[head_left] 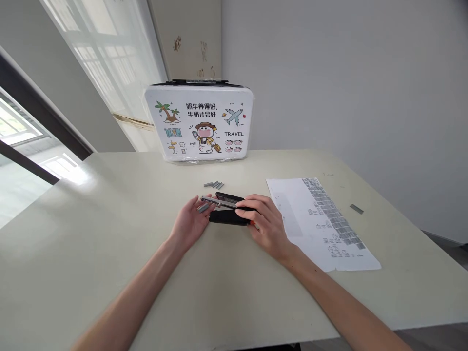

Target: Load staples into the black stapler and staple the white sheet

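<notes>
Over the middle of the table, a black stapler (228, 217) is spread apart, its metal magazine (219, 201) showing between the two black arms. My right hand (266, 222) grips it at the hinge end, where a bit of orange shows. My left hand (190, 222) is at the other end, palm turned up, with a grey strip of staples (203, 208) held at its fingers. Those fingers are beside the magazine's tip; whether they touch it I cannot tell. Just beyond, several short staple strips (214, 185) lie on the table.
A white case with cartoon prints (204, 122) stands at the back of the pale table (146, 292). To the right lies a printed sheet of paper (292, 214). Another staple strip (357, 209) rests past the sheet, near the table's right edge.
</notes>
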A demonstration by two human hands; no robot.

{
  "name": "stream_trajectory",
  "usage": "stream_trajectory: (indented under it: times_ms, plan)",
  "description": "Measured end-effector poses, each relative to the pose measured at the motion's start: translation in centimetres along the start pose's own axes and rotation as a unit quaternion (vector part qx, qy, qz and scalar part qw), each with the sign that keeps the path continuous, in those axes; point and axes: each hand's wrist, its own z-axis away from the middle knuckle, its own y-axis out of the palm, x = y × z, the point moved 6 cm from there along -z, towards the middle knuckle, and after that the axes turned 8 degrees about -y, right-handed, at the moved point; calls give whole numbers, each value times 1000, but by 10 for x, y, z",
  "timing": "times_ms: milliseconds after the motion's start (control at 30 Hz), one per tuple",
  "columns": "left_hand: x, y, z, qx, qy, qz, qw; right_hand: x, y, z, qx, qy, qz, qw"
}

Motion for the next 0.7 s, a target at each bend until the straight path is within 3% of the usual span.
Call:
stream_trajectory:
  times_ms: [167,300,533,600,700]
  plan:
    - [-16,-3,4,-23,120,-113,986,-11,-6,0,-62,106,-44,991]
    - [-20,8,18,-29,203,-299,932,-21,-6,4,-80,179,-81,977]
    - [0,33,31,45,226,-462,856,-29,1,11,-67,227,-115,965]
    - [2,33,32,50,223,-455,861,-31,1,12,-69,257,-125,956]
    - [0,25,28,21,188,-377,907,-40,2,13,-60,326,-133,934]
